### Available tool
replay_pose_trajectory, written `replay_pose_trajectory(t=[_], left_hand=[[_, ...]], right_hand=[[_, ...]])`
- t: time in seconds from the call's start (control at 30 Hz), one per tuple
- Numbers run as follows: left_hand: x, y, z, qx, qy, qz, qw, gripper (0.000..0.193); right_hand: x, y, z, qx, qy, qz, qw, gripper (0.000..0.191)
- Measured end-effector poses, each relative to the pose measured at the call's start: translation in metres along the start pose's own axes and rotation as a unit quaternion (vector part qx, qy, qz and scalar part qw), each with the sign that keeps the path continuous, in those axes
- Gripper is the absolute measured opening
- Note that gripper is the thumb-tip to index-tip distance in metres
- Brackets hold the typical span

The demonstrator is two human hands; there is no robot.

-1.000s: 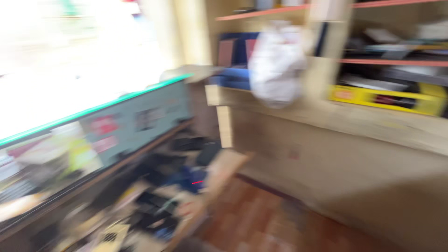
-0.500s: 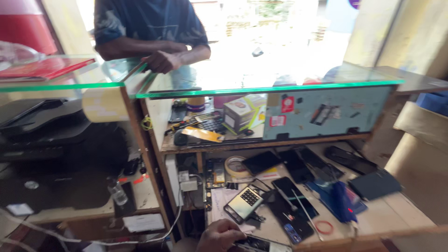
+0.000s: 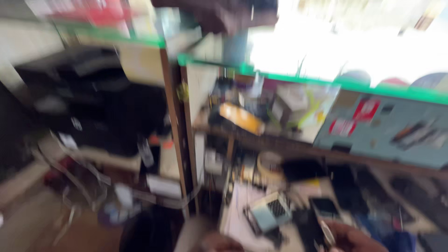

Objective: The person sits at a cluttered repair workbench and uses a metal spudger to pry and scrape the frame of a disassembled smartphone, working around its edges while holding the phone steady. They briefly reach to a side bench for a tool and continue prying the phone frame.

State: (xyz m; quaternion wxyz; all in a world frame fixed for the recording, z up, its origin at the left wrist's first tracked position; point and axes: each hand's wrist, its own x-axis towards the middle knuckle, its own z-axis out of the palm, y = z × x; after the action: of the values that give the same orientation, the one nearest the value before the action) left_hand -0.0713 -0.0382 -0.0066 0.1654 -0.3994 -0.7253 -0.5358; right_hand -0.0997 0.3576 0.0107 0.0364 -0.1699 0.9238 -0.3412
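The head view is smearing badly with motion, so only coarse shapes are reading. At the bottom edge the right hand [image 3: 350, 239] is showing its upper part, fingers curling around a thin pale strip [image 3: 327, 232]; how tightly they are closing cannot be told. The left hand [image 3: 219, 243] is barely peeking in beside it, and its state cannot be told. Just in front of them, on the cluttered lower shelf [image 3: 242, 210], one small keypad device with a pale screen [image 3: 271, 212] is lying next to one dark phone [image 3: 324, 207]. Behind, a green-edged glass counter [image 3: 298, 77] is running across, with two red labels [image 3: 366, 109] sticking on a grey-blue panel [image 3: 396, 135]. One yellow flat package [image 3: 241, 118] and one pale box [image 3: 291, 100] are sitting on the upper shelf.
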Motion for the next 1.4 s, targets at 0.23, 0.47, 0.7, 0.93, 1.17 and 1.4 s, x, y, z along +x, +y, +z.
replay_pose_trajectory(t=[0.23, 0.47, 0.7, 0.93, 1.17, 1.4], left_hand=[[-0.035, 0.022, 0.001, 0.166, -0.001, -0.052, 0.985, 0.041], [-0.021, 0.028, 0.002, 0.193, -0.034, -0.048, 0.979, 0.046], [-0.028, 0.022, 0.003, 0.164, -0.041, -0.057, 0.984, 0.048], [-0.026, 0.026, 0.006, 0.146, -0.024, -0.089, 0.985, 0.045], [-0.031, 0.025, 0.007, 0.126, 0.000, -0.114, 0.985, 0.047], [-0.022, 0.038, 0.006, 0.114, -0.007, -0.152, 0.982, 0.051]], right_hand=[[-0.067, -0.061, 0.044, 0.032, 0.096, 0.124, 0.987, 0.040], [-0.067, -0.051, 0.064, -0.046, 0.029, -0.065, 0.996, 0.026], [-0.041, -0.079, 0.076, -0.091, 0.015, -0.048, 0.995, 0.023], [0.000, -0.140, 0.098, -0.042, 0.042, -0.067, 0.996, 0.020], [-0.038, -0.102, 0.062, -0.142, 0.017, 0.027, 0.989, 0.018], [0.020, -0.157, 0.102, -0.062, 0.042, -0.085, 0.994, 0.016]])
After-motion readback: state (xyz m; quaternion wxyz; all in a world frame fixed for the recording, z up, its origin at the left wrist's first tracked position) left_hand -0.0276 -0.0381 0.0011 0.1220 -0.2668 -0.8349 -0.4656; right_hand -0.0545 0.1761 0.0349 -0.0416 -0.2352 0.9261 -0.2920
